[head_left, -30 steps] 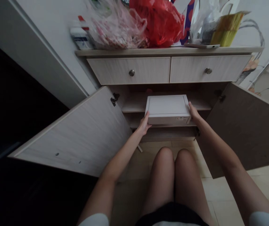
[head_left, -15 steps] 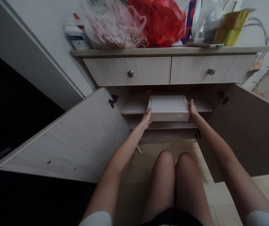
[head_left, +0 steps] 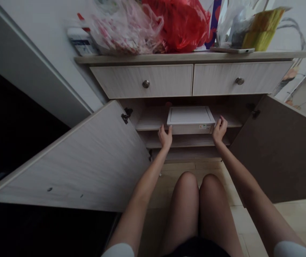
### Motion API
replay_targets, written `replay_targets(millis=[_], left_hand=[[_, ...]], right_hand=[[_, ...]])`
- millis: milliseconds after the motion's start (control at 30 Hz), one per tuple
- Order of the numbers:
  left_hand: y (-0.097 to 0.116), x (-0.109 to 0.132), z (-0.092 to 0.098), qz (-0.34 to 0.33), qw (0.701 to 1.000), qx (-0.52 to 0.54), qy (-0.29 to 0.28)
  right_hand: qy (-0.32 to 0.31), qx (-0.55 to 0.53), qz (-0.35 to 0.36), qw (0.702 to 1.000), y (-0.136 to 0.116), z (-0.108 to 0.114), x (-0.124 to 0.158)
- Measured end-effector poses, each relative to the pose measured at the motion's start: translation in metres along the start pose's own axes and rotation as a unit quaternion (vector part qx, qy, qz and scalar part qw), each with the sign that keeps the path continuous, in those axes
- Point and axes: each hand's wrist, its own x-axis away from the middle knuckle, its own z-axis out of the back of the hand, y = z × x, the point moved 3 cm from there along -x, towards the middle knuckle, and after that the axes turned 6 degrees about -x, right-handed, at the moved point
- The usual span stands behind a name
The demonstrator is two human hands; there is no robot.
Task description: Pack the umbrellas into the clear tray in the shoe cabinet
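Observation:
A white lidded box (head_left: pixel 191 116) with a small label on its front lies in the cupboard, its front part reaching slightly past the upper shelf's (head_left: pixel 150 123) edge. At its front left corner is my left hand (head_left: pixel 165 136), thumb against the corner and fingers apart, not wrapped round the box. My right hand (head_left: pixel 219 131) is by the front right corner with its fingers loosely curled in. It is close against the box; whether it touches is hard to tell.
The left door (head_left: pixel 75 160) and right door (head_left: pixel 281 153) both stand wide open beside my arms. Above are two drawers with knobs (head_left: pixel 145 84). Plastic bags, including a red bag (head_left: pixel 179 25), a white bottle (head_left: pixel 81 41) and a yellow container (head_left: pixel 262 30) crowd the top.
The box has moved back, farther into the cupboard onto the upper shelf. Both hands have gone from gripping its sides to its front corners, and the right fingers have curled.

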Motion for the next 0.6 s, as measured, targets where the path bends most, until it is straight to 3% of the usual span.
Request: replay_targets(millis=[67, 133, 233, 367, 600], left_hand=[[-0.013, 0.012, 0.005, -0.072, 0.996, -0.039, 0.042], [-0.027, 0.02, 0.004, -0.122, 0.988, -0.078, 0.049], [-0.041, 0.019, -0.002, -0.19, 0.97, -0.128, 0.078], [-0.039, -0.003, -0.002, -0.265, 0.925, -0.185, 0.2], [-0.037, -0.032, -0.003, -0.274, 0.917, -0.209, 0.2]], right_hand=[[-0.027, 0.027, 0.028, 0.999, 0.007, 0.007, 0.037], [-0.062, 0.045, 0.07, 0.995, 0.015, 0.008, 0.067], [-0.091, 0.047, 0.098, 0.99, 0.029, -0.001, 0.086], [0.008, -0.002, 0.061, 0.998, 0.044, -0.013, 0.062], [0.046, -0.028, 0.033, 0.998, 0.049, -0.022, 0.025]])
